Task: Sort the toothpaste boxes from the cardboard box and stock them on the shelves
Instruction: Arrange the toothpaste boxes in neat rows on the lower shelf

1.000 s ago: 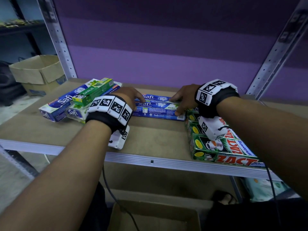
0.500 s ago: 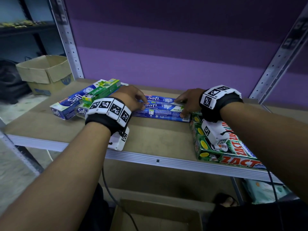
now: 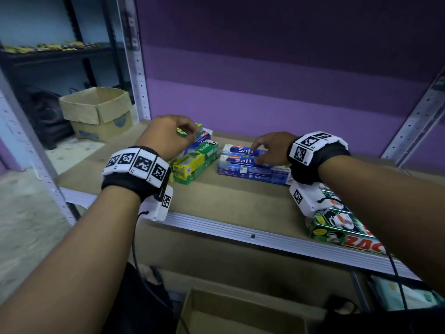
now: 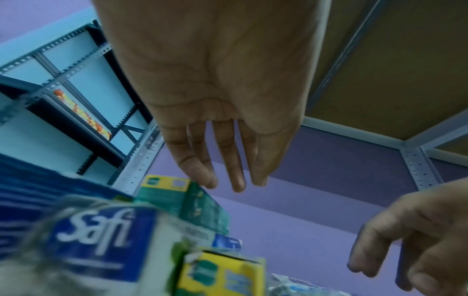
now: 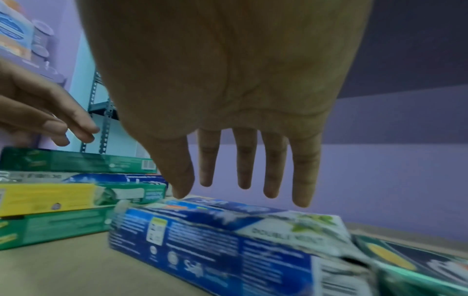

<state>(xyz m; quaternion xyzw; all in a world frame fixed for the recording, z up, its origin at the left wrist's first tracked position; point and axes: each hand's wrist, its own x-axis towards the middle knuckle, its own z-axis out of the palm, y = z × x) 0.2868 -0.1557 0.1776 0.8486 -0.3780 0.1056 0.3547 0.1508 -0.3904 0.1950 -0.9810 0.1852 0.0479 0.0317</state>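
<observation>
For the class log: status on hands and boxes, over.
Left hand open over green boxes. Right hand open, touching Safi boxes. Nothing blocking.

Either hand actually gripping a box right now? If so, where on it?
Nothing gripped. Left hand hovers with straight fingers over the green box; right hand has straight fingers above the Safi boxes.

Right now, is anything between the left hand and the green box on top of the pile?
No, nothing visible is in the way. The left hand hangs just above the green toothpaste box topping the pile of green and blue boxes, fingers straight, with only open air between.
</observation>
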